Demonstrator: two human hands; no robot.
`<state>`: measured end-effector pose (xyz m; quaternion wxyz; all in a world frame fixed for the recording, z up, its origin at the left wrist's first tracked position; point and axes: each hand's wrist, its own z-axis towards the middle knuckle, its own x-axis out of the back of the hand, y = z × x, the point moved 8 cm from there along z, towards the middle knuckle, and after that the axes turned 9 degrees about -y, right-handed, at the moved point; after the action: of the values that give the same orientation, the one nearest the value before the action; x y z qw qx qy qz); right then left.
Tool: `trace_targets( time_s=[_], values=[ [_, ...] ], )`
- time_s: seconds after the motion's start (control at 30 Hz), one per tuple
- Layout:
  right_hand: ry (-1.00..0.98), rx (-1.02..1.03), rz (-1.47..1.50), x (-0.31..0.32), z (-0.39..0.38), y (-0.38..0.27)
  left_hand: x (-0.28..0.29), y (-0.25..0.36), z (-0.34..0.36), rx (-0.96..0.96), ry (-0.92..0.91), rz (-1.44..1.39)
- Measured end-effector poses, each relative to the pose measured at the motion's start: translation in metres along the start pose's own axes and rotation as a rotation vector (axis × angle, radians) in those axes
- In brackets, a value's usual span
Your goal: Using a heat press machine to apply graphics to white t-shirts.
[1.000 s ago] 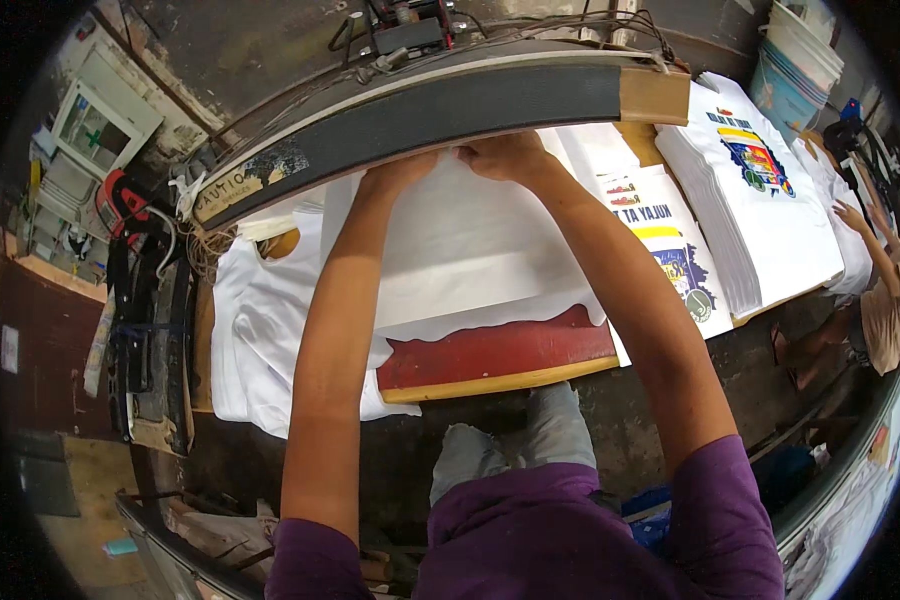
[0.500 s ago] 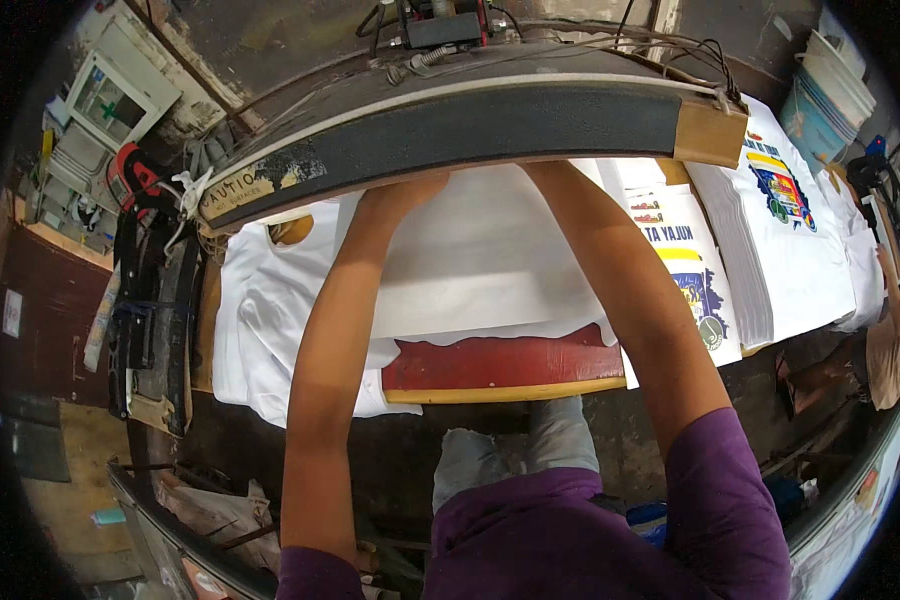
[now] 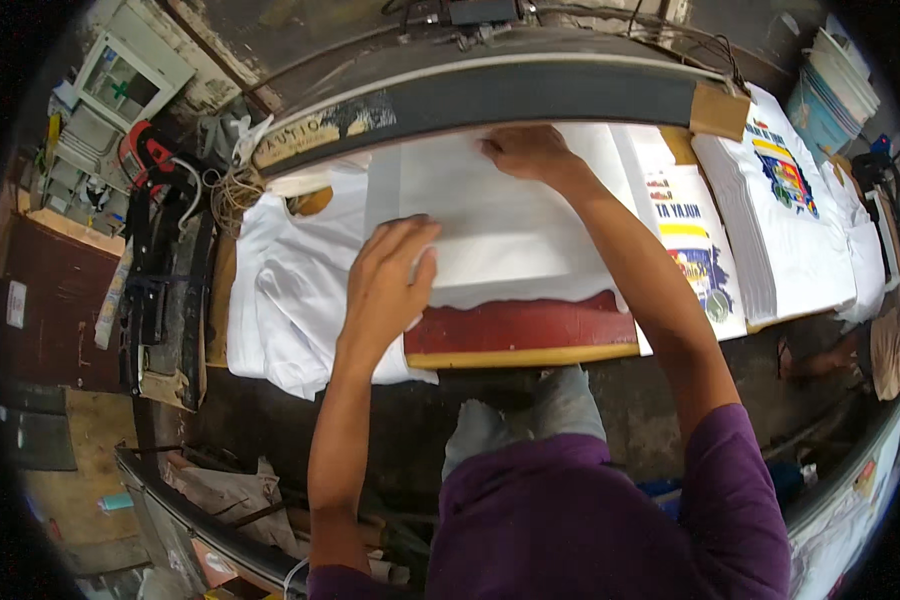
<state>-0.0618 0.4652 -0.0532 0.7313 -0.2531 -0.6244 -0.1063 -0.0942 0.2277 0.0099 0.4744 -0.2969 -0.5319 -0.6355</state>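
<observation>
A pale translucent sheet (image 3: 470, 245) lies over white fabric on the table, partly beneath the dark raised upper plate of a press (image 3: 530, 98). Over the sheet's left edge is my left hand (image 3: 390, 270), fingers stretched and thumb apart, holding nothing. Farther off, just below the plate's front edge, my right hand (image 3: 527, 152) is closed over the sheet with curled fingers. Whatever is between those fingers, if anything, is hidden. A white shirt (image 3: 295, 280) spreads left of the sheet, its neckline toward the plate.
On the right are printed transfer sheets (image 3: 705, 240) and a thick stack of white printed shirts (image 3: 785, 220). The red table surface (image 3: 520, 328) has a yellow front edge. Stacked buckets (image 3: 832, 95) stand far right. Cords and a black frame (image 3: 170, 300) are at the left.
My left hand has come out from under the plate, back toward me. My right hand has also come into sight, its fingers curled. The view has shifted slightly.
</observation>
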Motion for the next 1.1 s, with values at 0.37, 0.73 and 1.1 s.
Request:
trace_targets(
  time_s=[0.37, 0.73, 1.1],
  values=[
    [0.510, -0.125, -0.032, 0.064, -0.257, -0.009, -0.014, -0.020, -0.054, -0.070, -0.009, 0.173],
    [0.405, -0.250, -0.120, 0.035, -0.271, -0.003, -0.029, -0.017, -0.055, -0.077, -0.026, 0.334],
    [0.447, -0.320, -0.135, 0.037, -0.268, -0.003, -0.022, -0.018, -0.043, 0.003, -0.052, 0.348]
  ],
)
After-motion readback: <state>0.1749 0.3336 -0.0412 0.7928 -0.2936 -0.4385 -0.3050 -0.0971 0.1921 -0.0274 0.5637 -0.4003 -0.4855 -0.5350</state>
